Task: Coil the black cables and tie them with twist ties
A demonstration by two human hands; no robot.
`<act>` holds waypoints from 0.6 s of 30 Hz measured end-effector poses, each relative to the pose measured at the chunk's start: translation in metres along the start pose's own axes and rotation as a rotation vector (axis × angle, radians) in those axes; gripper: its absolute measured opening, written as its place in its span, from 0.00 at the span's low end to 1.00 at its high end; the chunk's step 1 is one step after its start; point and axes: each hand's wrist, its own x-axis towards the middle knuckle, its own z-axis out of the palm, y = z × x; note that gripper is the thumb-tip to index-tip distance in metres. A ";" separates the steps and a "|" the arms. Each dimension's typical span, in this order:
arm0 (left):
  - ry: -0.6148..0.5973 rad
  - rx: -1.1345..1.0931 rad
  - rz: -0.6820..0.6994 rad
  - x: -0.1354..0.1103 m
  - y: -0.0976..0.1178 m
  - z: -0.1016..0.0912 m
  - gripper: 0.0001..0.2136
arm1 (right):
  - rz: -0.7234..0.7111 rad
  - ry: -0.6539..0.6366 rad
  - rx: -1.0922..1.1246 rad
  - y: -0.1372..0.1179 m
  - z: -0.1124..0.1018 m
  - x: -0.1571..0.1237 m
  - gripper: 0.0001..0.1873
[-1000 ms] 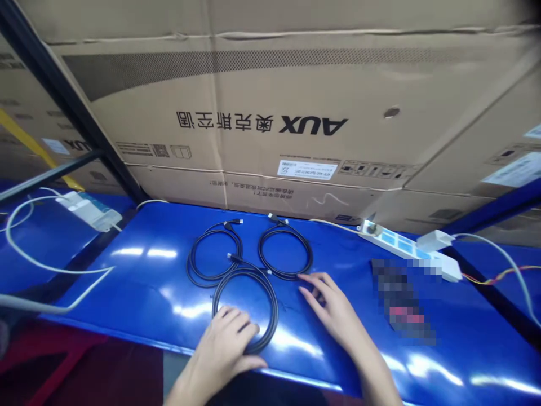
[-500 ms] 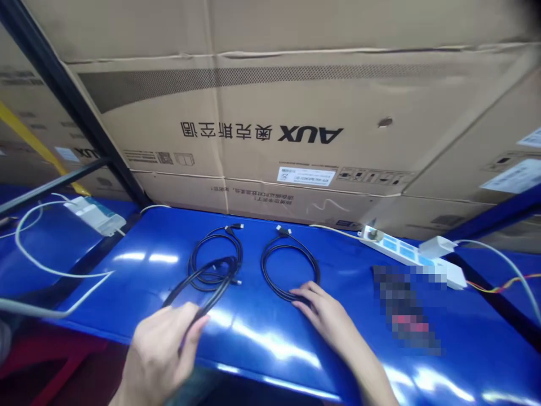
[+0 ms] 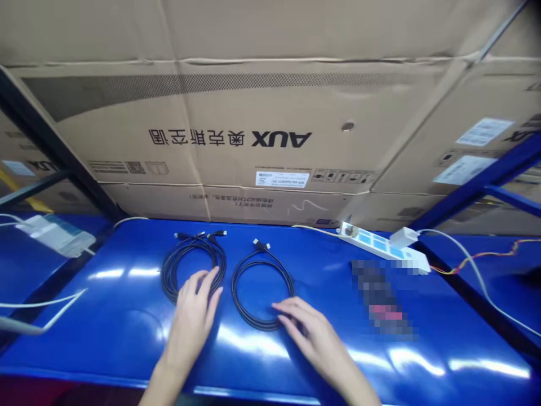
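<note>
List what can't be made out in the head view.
Blurred: item on the blue bench, pixelated, kind unknown.
Too small: connector ends of the black cable coils, type unreadable.
Hidden: part of the left coil, under the left hand.
Cut off: red-yellow wire, runs past the right edge.

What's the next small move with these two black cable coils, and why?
Probably gather the right black cable coil next: the fingers of the right hand lie at its lower edge, and it sits apart from the left black cable coil, where the left hand already rests.
</note>
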 end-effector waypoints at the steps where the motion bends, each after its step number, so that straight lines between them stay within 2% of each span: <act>1: -0.067 -0.091 0.010 0.000 0.012 0.003 0.19 | 0.016 0.008 -0.097 0.009 -0.009 0.004 0.18; 4: -0.270 -0.354 -0.007 0.012 0.050 0.019 0.14 | 0.041 0.005 -0.195 0.040 -0.039 0.026 0.24; 7: -0.446 -0.605 -0.165 0.036 0.076 0.047 0.12 | -0.018 -0.101 -0.206 0.063 -0.056 0.053 0.21; 9: -0.538 -0.790 -0.333 0.051 0.084 0.067 0.25 | -0.056 -0.159 -0.198 0.071 -0.058 0.069 0.16; 11: -0.559 -0.981 -0.502 0.061 0.086 0.082 0.30 | -0.082 -0.175 -0.194 0.077 -0.054 0.079 0.13; 13: -0.532 -1.154 -0.642 0.066 0.085 0.091 0.26 | -0.095 -0.151 -0.191 0.082 -0.048 0.082 0.13; 18: -0.520 -1.421 -0.830 0.068 0.074 0.085 0.20 | -0.102 -0.054 -0.117 0.090 -0.040 0.076 0.14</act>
